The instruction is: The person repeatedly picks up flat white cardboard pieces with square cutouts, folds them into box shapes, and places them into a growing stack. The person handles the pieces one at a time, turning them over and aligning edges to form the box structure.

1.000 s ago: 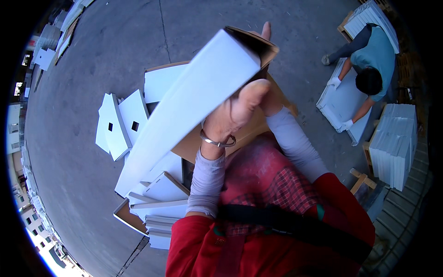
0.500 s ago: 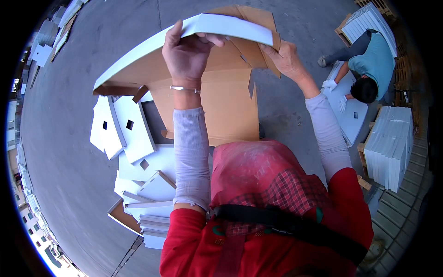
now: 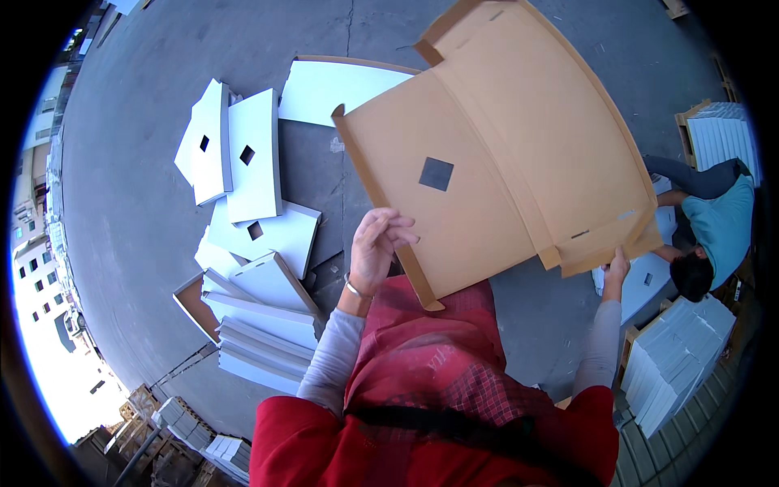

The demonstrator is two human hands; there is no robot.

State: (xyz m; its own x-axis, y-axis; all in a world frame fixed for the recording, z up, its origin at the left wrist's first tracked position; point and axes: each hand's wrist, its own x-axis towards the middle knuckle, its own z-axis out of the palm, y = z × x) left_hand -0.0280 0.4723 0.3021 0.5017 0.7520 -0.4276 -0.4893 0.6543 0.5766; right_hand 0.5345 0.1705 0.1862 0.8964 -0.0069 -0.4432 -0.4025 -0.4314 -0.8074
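Observation:
A large unfolded cardboard carton (image 3: 519,122), brown inside with a diamond-shaped cutout, spans the space ahead of me and to the right. Its edge flaps stand partly raised. My right hand (image 3: 617,266) grips the carton's near right corner, its fingers partly hidden by the board. Beside the near left flap, my left hand (image 3: 380,243) is raised with bent fingers apart and nothing in them. A bracelet circles that wrist.
White cartons with diamond cutouts (image 3: 253,150) lie on the grey floor to the left, above a pile of folded white cartons (image 3: 264,325). At the right a person in a teal shirt (image 3: 718,219) bends over a white carton, near stacked white cartons (image 3: 677,357).
The carton has swung right and turned, showing its brown inside more fully. My left hand has let go of its edge and come down; my right hand has moved right and lower with it.

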